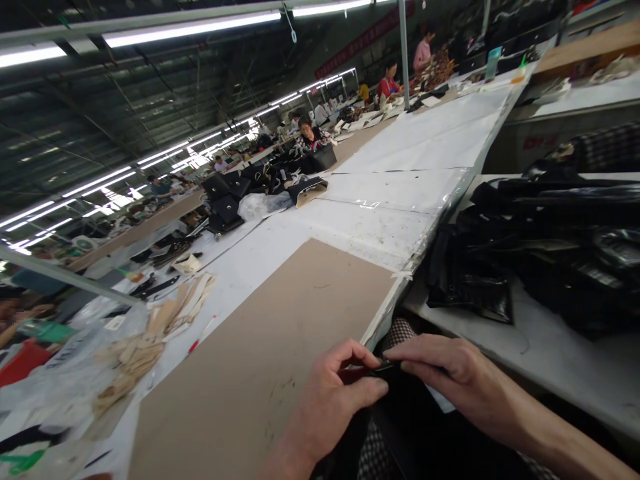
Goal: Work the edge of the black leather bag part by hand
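My left hand (333,400) pinches the edge of a black leather-like piece (400,407) with thumb and forefinger. From the other side, my right hand (450,365) has its fingertips closed on the same edge, close to the left fingertips. The piece hangs over my lap, at the near edge of the worktable. Its lower part blends into the dark clothing, so its full shape cannot be made out. Beside my left hand lies a large brown board (280,327) on the table.
The white-covered table (400,180) runs away to the upper right. Tan strips (135,360) and a red-and-white pen (200,337) lie left of the board. Black bags (225,197) are heaped farther back. Black pieces (540,247) cover a surface at right. Several people work in the distance.
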A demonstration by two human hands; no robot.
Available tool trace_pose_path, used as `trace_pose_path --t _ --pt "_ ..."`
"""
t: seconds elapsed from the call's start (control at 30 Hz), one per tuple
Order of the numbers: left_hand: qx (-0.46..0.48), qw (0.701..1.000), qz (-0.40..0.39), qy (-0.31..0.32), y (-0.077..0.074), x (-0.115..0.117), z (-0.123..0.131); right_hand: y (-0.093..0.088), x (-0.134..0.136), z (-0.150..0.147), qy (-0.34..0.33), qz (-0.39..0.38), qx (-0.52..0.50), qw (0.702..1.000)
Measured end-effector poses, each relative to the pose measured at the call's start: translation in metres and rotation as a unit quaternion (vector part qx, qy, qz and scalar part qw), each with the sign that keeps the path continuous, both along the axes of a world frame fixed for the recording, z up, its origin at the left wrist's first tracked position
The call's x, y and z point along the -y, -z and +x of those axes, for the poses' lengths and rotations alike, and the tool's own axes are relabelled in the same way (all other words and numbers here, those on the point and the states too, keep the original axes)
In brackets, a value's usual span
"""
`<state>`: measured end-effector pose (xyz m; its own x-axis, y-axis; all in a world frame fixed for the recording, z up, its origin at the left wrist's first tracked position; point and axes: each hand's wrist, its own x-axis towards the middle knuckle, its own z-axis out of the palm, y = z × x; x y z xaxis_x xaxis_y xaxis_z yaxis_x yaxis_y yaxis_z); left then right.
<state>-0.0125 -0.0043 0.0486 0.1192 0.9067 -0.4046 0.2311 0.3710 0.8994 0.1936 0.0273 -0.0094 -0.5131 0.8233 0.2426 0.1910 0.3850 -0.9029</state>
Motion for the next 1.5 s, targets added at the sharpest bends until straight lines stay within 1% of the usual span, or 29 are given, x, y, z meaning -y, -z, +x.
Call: trace_pose_path --t 0.17,0.33,0.4,0.47,0.53,0.6,0.7,0.83,1.03,1.2,1.33,1.43,1.5 --pt "0.053 0.998 -0.011 -0.01 0.008 -0.004 -0.011 -0.008 -0.003 -0.004 -0.045 -0.079 -0.043 0.995" --pt "0.127 0.991 -0.041 -0.003 0.019 -0.01 -0.027 -0.012 -0.008 -0.012 -0.061 -0.117 -0.053 0.99" --pt "0.127 0.991 -0.039 0.004 0.02 -0.012 -0.032 -0.013 -0.009 -0.015 -0.065 -0.126 -0.054 0.988" --pt "0.106 0.994 -0.029 0.02 0.019 -0.014 -0.034 -0.014 -0.01 -0.017 -0.067 -0.133 -0.049 0.988" --pt "0.087 0.996 -0.018 0.033 0.017 -0.015 -0.034 -0.015 -0.01 -0.018 -0.062 -0.138 -0.04 0.988" --pt "0.075 0.997 -0.008 0.033 0.016 -0.015 -0.032 -0.016 -0.01 -0.019 -0.051 -0.14 -0.029 0.988" --pt "0.034 0.999 0.008 0.02 0.015 -0.013 -0.028 -0.015 -0.009 -0.018 -0.039 -0.137 -0.016 0.99" --pt "-0.035 0.999 0.033 0.006 0.015 -0.007 -0.023 -0.014 -0.009 -0.019 -0.042 -0.123 -0.011 0.992" --pt "-0.128 0.987 0.096 -0.006 0.011 -0.004 -0.015 -0.013 -0.007 -0.021 -0.039 -0.109 -0.001 0.993" --pt "-0.133 0.986 0.096 0.003 0.007 -0.007 -0.01 -0.013 -0.005 -0.018 -0.039 -0.105 -0.001 0.994" --pt "-0.118 0.991 0.07 0.001 0.007 -0.007 -0.009 -0.02 -0.003 -0.015 -0.052 -0.106 0.019 0.993" --pt "-0.1 0.994 0.052 -0.005 0.007 -0.005 -0.009 -0.024 -0.002 -0.017 -0.05 -0.067 0.04 0.996" --pt "-0.098 0.993 0.061 -0.008 0.007 -0.004 -0.009 -0.023 -0.001 -0.02 -0.032 -0.03 0.044 0.998"
